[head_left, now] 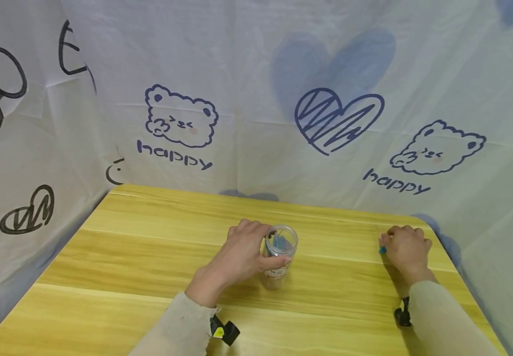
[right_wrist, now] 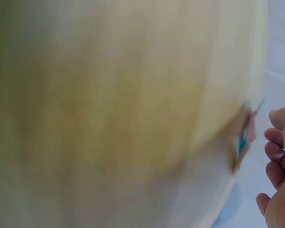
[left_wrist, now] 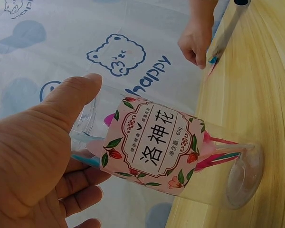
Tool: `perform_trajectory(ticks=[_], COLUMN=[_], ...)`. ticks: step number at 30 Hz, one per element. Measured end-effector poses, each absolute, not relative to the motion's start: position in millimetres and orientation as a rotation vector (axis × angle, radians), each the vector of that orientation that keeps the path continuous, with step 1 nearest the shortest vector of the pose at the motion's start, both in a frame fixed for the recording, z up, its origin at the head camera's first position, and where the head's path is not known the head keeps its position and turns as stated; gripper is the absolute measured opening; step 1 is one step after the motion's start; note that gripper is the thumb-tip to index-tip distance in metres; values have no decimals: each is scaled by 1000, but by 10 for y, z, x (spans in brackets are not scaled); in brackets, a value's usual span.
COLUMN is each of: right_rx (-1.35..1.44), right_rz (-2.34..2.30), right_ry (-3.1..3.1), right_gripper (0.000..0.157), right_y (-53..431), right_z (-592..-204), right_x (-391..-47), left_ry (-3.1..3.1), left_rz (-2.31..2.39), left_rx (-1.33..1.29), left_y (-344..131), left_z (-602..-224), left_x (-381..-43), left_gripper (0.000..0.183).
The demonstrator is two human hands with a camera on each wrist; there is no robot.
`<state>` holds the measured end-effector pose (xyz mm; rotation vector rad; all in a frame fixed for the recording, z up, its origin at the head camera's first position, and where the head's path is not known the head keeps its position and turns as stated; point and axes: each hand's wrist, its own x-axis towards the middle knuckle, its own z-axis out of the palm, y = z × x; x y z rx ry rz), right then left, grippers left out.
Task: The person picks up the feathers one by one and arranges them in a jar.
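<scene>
My left hand [head_left: 242, 252] grips a clear jar [head_left: 275, 269] near its open mouth, thumb on one side and fingers on the other. The jar stands upright on the table. Its pink label [left_wrist: 152, 145] has flowers and Chinese characters. Inside are several thin pink and teal sticks [left_wrist: 223, 152] with wider ends. Far to the right, my right hand [head_left: 406, 251] is low over the table with fingers loosely bent. Close to its fingertips lie small pink and teal pieces [right_wrist: 247, 135]; a gap shows between them and the fingers. Their exact kind is blurred.
The wood-grain table [head_left: 149, 267] has a rounded far right corner near my right hand. A white cloth [head_left: 247, 64] with blue bears and hearts hangs behind and around it. Black wrist straps [head_left: 224, 330] are on both sleeves.
</scene>
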<state>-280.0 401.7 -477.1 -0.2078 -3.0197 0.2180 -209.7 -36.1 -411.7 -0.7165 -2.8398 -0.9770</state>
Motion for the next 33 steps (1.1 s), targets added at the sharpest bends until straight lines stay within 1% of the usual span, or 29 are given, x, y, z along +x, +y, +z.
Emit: perform_trajectory(ticks=[8,12,17,29,33], right_rx=[-221,-250,-217,-208,-245], right_rz=[272,289,259,190,183], right_ry=[-2958,-2965,-2957,-3010,-3017], right_gripper=[36,36,34,37,37], right_y=[4149,4216,4257,4136,4135], right_z=[-4639,-4659,-4714,-4767,-4757], right_x=[-2745,-2695,-2654,-2613,-2603], left_ry=[-2834,-2835,-2837,-2836,-2835], left_rz=[-980,-980,-980,-980,-984], left_rx=[-717,-718,-720,-726,-729], left_y=[-361,-359,-362,-364,-362], left_z=[-4120,-4119,-4115,-4106,-4109], left_x=[-2093,-2092,-2088,-2078,-2077], left_gripper=[75,74,74,75,75])
